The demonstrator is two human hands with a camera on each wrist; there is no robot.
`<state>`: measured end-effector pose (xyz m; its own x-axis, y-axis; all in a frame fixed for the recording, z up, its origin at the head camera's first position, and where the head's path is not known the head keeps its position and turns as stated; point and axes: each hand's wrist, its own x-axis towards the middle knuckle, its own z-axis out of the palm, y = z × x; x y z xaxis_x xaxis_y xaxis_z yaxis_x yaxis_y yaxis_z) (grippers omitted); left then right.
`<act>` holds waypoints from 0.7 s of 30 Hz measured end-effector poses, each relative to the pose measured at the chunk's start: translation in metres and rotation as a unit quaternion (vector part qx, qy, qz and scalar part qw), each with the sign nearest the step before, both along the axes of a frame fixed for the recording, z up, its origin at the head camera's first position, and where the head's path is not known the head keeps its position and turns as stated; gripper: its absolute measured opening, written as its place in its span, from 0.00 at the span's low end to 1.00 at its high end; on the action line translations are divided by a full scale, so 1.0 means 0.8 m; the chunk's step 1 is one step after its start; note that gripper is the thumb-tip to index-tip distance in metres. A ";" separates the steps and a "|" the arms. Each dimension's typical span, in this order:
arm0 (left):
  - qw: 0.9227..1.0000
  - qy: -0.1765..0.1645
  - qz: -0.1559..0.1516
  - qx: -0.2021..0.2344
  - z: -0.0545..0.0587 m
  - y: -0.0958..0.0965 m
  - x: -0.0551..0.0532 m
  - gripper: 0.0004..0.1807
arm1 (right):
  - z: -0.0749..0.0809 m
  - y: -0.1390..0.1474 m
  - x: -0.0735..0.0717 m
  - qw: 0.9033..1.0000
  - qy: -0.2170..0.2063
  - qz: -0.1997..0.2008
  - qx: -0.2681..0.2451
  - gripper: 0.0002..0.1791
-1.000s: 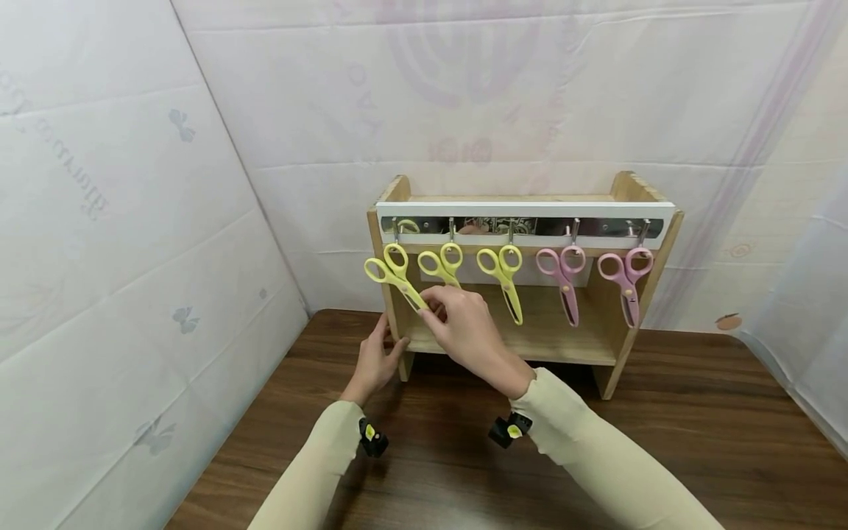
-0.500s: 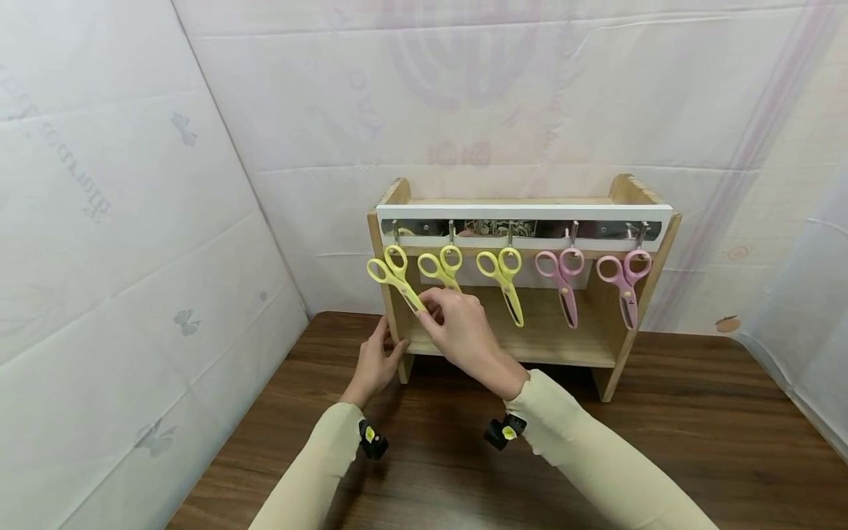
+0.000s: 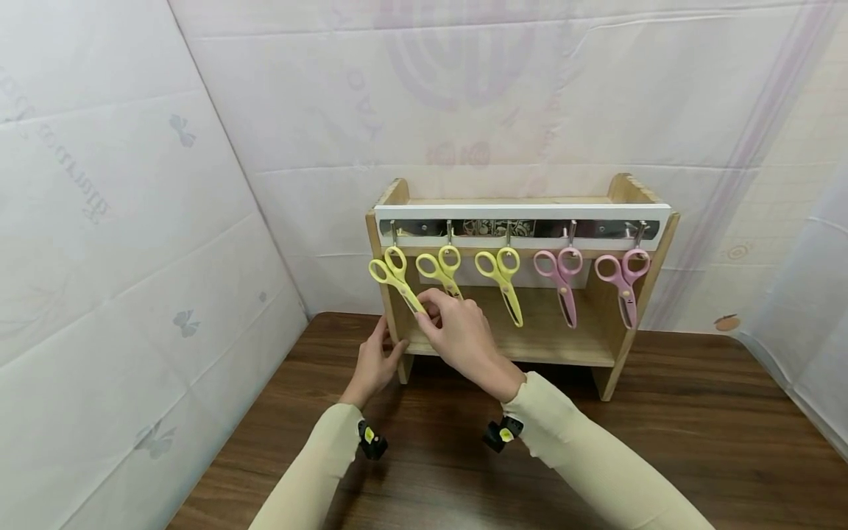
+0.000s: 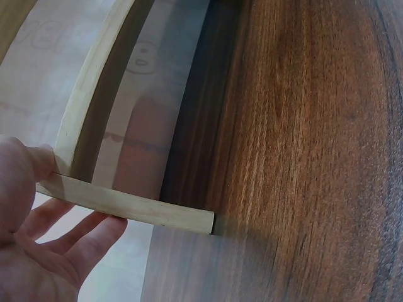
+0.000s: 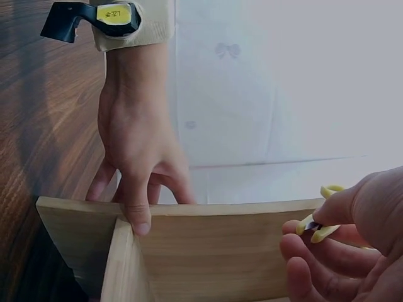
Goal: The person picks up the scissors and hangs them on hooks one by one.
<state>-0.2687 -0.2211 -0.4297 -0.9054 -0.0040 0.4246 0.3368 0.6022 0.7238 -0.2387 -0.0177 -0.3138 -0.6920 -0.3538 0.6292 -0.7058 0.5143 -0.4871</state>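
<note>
My right hand (image 3: pixel 457 331) pinches the blade end of the leftmost yellow scissors (image 3: pixel 395 277) between thumb and fingers. These scissors slant down to the right, with one handle loop right at the leftmost hook (image 3: pixel 394 233). In the right wrist view the scissors' blades (image 5: pixel 313 226) poke out between my fingertips. My left hand (image 3: pixel 376 362) grips the left side panel of a small wooden shelf (image 3: pixel 510 352), thumb on the inner face and fingers round the outside. In the left wrist view, that panel's edge (image 4: pixel 132 206) runs between thumb and fingers.
Along the white hook rail (image 3: pixel 523 212) hang two more yellow scissors (image 3: pixel 503 278) and two pink scissors (image 3: pixel 562 280). The shelf stands on a dark wood table (image 3: pixel 430 471). Printed white sheeting (image 3: pixel 318 96) rises behind and to the left.
The held scissors' handles have shifted very slightly to the right, and my right hand with them. My left hand keeps its grip on the shelf.
</note>
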 end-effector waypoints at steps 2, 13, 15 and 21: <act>1.000 -0.001 0.000 0.000 -0.001 0.000 0.000 0.33 | -0.002 0.000 0.001 1.000 -0.008 -0.004 0.002 0.09; 1.000 0.003 -0.001 -0.004 -0.001 -0.001 -0.001 0.33 | -0.017 -0.006 -0.002 1.000 -0.022 -0.017 -0.006 0.12; 1.000 0.005 0.000 -0.005 -0.001 -0.001 -0.001 0.33 | -0.020 -0.007 -0.003 1.000 -0.021 -0.019 -0.008 0.12; 1.000 0.022 0.000 -0.011 -0.003 0.000 -0.002 0.32 | -0.030 -0.012 -0.006 0.999 -0.014 -0.028 -0.006 0.12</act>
